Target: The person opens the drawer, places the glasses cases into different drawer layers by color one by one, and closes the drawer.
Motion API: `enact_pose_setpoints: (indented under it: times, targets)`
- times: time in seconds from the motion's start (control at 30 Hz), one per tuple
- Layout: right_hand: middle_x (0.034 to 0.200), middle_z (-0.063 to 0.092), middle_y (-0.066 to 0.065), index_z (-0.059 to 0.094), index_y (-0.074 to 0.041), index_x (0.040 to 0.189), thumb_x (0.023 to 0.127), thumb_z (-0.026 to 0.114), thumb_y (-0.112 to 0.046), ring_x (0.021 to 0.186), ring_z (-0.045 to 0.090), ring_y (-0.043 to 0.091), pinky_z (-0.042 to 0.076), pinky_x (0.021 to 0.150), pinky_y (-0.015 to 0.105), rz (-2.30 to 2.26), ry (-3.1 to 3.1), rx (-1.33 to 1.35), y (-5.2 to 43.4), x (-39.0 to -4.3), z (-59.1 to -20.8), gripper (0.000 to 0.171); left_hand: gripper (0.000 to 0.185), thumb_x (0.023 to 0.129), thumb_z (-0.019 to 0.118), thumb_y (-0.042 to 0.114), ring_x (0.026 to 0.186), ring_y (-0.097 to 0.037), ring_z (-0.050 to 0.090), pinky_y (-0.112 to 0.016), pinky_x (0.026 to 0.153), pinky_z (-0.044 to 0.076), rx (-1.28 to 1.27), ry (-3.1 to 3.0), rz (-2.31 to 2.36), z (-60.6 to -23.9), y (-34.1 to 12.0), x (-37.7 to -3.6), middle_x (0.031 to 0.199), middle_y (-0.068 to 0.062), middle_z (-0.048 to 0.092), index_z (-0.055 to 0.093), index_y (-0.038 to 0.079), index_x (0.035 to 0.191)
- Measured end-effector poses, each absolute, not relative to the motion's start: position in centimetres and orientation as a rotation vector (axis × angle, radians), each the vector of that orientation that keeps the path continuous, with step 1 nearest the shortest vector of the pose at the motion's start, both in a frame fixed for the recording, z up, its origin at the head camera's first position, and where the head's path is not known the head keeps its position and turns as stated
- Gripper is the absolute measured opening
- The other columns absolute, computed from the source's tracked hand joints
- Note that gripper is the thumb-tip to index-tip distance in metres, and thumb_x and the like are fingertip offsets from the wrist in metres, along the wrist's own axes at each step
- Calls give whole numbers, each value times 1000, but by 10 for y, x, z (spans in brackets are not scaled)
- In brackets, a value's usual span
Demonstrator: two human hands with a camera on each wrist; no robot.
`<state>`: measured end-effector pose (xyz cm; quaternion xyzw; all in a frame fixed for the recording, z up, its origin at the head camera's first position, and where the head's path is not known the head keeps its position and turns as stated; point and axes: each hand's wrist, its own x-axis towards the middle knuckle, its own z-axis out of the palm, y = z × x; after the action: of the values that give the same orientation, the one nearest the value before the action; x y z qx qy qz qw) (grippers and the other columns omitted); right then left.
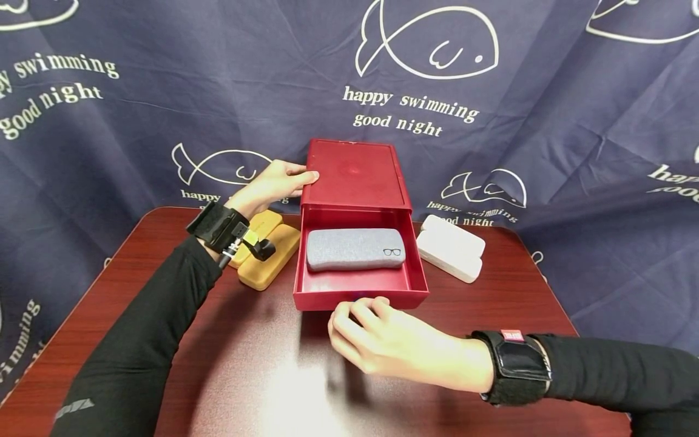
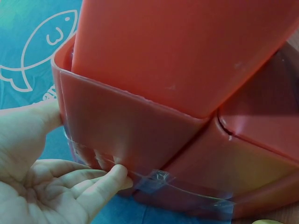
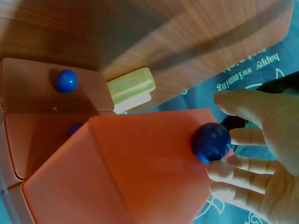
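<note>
A red drawer box (image 1: 354,176) stands at the back of the table, its drawer (image 1: 311,298) pulled out toward me. A grey glasses case (image 1: 355,249) with a small glasses print lies inside the drawer. My left hand (image 1: 273,185) holds the box's left side near the top; in the left wrist view the thumb (image 2: 42,116) and curled fingertips (image 2: 112,177) press the red wall (image 2: 177,56). My right hand (image 1: 382,343) is at the drawer front, and its fingers (image 3: 233,172) curl at the blue knob (image 3: 211,141).
A yellow glasses case (image 1: 267,258) lies left of the box, under my left wrist. A white glasses case (image 1: 450,247) lies to its right. The dark wooden table (image 1: 246,376) reaches toward me. A navy printed cloth (image 1: 164,91) hangs behind.
</note>
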<state>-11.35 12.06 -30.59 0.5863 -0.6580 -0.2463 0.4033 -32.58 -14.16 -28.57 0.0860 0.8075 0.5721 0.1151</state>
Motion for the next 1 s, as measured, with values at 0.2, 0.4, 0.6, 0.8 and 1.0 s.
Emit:
enact_pose_setpoints:
  times: [0.2,0.4,0.6,0.8,1.0]
  targets:
    - [98,59,9,63,-4,103,87,56,-5,71,48,20,43,57,27,-671,-1656,1449,120,-117,-309,17,57,103,59,27,130,-30,60,-36,108,52,253,2364,1683,-287,-142,-326,145,-21,58,46,-4,149]
    - [96,59,9,62,-5,101,88,59,-8,70,47,20,40,54,26,-666,-1679,1419,121,-120,-312,14,58,103,59,27,130,-31,60,-37,108,52,258,2366,1682,-287,-143,-326,145,-21,57,46,-4,149]
    - [95,58,8,63,-6,96,88,59,-8,68,45,18,37,51,24,-660,-1682,1407,120,-122,-314,9,57,103,59,27,130,-32,60,-39,110,51,267,2368,1682,-286,-143,-325,145,-22,57,46,-4,149]
    - [92,54,6,60,-9,90,91,54,-6,63,43,17,34,48,21,-636,-1719,1397,120,-123,-316,7,59,102,60,27,131,-32,60,-40,112,50,245,2356,1688,-287,-142,-325,146,-21,57,45,-4,150]
    - [93,52,6,59,-11,88,94,48,-4,64,43,16,37,48,20,-627,-1756,1408,117,-125,-317,14,60,102,60,28,131,-31,60,-37,109,51,238,2361,1680,-287,-142,-325,146,-21,57,45,-3,151]
